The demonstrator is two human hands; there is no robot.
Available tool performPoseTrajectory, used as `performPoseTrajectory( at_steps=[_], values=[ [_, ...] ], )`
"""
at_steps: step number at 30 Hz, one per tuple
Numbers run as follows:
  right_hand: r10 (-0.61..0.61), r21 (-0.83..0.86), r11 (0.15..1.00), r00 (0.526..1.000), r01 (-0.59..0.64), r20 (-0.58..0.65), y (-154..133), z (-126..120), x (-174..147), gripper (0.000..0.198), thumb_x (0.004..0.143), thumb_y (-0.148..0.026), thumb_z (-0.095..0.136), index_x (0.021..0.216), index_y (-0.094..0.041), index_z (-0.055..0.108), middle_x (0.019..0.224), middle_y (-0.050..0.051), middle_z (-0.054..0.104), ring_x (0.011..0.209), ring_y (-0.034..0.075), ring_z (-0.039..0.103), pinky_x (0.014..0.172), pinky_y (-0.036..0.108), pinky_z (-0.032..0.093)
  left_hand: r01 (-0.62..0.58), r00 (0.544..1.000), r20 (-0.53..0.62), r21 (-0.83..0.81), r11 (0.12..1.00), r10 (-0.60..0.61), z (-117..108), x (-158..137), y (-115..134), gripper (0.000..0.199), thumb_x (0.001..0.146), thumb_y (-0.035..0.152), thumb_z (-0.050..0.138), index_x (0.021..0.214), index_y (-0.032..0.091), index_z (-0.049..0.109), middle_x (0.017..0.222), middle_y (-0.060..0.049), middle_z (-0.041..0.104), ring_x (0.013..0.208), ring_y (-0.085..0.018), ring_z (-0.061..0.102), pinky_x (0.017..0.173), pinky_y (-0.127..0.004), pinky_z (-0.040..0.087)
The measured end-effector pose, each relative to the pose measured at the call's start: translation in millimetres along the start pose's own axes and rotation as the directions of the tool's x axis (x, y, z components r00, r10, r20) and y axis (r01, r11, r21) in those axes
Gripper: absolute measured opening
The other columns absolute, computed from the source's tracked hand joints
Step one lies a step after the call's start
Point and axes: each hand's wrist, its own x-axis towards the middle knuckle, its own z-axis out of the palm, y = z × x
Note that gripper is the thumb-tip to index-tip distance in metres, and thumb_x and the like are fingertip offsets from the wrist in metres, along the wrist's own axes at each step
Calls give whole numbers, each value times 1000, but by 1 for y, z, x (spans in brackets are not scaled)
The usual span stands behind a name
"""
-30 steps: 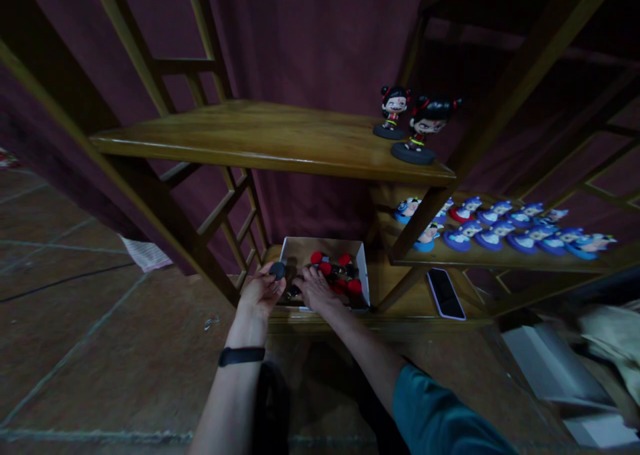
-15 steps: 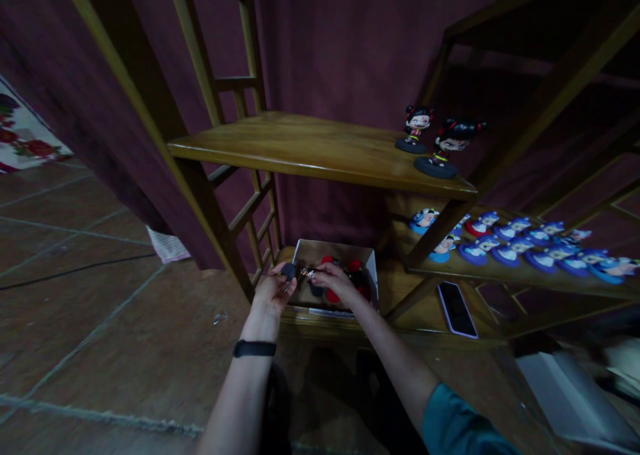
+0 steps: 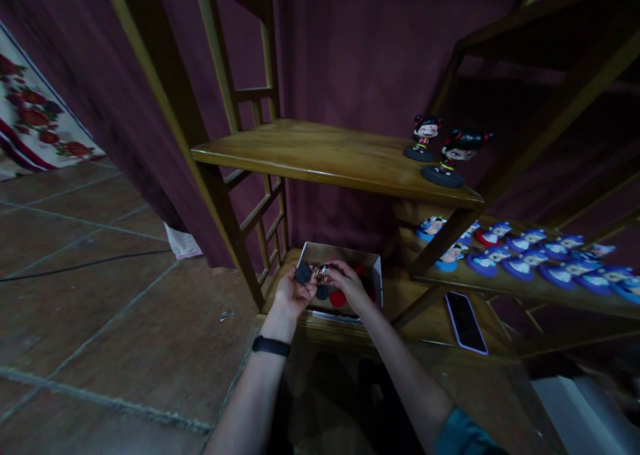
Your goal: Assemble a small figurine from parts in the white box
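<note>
Two hands meet above the open cardboard box [image 3: 373, 268] on the low wooden shelf [image 3: 425, 321]: left hand [image 3: 295, 291] pinches a dark round base [image 3: 303, 273], right hand [image 3: 350, 285] closes on what seems a small figurine [image 3: 321, 270]. Joining them looks underway; alignment comes next.

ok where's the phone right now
In the head view the phone lies flat on the bottom shelf, right of the box and under the row of blue figures.

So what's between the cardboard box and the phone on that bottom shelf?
In the head view, a slanted wooden brace stands between the cardboard box and the phone; otherwise bare shelf wood.
</note>
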Motion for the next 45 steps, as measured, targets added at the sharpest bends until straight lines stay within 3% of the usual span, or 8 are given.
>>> performPoseTrajectory(
  at_steps=[5, 14, 20, 35, 40, 45],
  values=[
    [-45, -114, 993, 999, 44, -1, -1, 2, -1, 27, 69, -36, 62, 91, -21, 60, 86, 1, 63, 70, 12, 60, 70, 27, 49, -36, 999, -29, 46, 998, 37, 0, 2, -3, 36, 87, 41, 34, 88, 12, 56, 74, -10, 61, 63, -18, 61, 56, -32, 52],
    [-185, -369, 913, 983, 174, 4, 14, 2, 4, 29, 72, -39, 59, 95, -22, 59, 88, 2, 66, 76, 15, 61, 72, 28, 49, -179, 982, -37, 115, 977, 184, 3, 7, -11, 22, 88, 23, 34, 87, 12, 53, 72, -8, 61, 57, -14, 60, 57, -28, 53],
    [-208, -440, 873, 977, 211, 57, 12, 2, 1, 29, 74, -40, 57, 97, -23, 59, 89, 1, 66, 75, 15, 61, 69, 28, 49, -236, 967, -76, 108, 966, 245, 6, 7, -14, 15, 87, 21, 40, 86, 13, 52, 69, -5, 59, 55, -11, 58, 55, -25, 52],
    [-299, -636, 730, 954, 250, 31, 5, 3, -6, 24, 78, -38, 50, 97, -24, 57, 84, 0, 65, 74, 16, 60, 66, 27, 47, -342, 931, -85, 143, 929, 356, 14, 8, -23, 17, 84, 19, 49, 76, 10, 60, 71, -7, 62, 61, -11, 59, 58, -21, 52],
    [-331, -706, 644, 939, 295, 90, -3, 6, -10, 22, 78, -30, 49, 97, -25, 58, 85, 0, 64, 76, 17, 58, 68, 27, 45, -325, 938, -73, 162, 932, 340, 16, 7, -27, 15, 83, 18, 51, 76, 10, 62, 70, -7, 64, 63, -11, 60, 60, -20, 51],
    [-336, -732, 611, 936, 301, 103, -6, 3, -8, 20, 76, -25, 49, 93, -26, 58, 85, 0, 63, 78, 17, 57, 71, 28, 44, -316, 942, -65, 163, 935, 329, 15, 8, -29, 15, 82, 17, 53, 75, 8, 62, 71, -9, 64, 64, -12, 61, 63, -22, 51]
  ],
)
